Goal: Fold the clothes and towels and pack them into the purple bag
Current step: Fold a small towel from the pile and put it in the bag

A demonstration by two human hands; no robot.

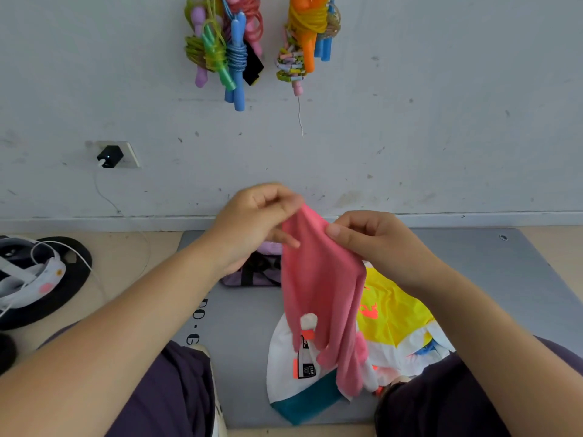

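A pink cloth (321, 288) hangs in the air in front of me, bunched lengthwise. My left hand (252, 225) pinches its top corner, and my right hand (375, 241) grips its upper right edge. Under the cloth, a white, yellow and teal garment (394, 316) lies crumpled on the grey mat (492, 266). The purple bag (252, 272) with black straps sits on the mat behind my left hand, mostly hidden by it and by the cloth.
The wall stands close behind the mat, with bundles of coloured skipping ropes (233, 48) hanging on it. A black charger (109, 156) is plugged into a socket at left. A headset and white cable (34, 272) lie on the floor at far left. My knees frame the mat.
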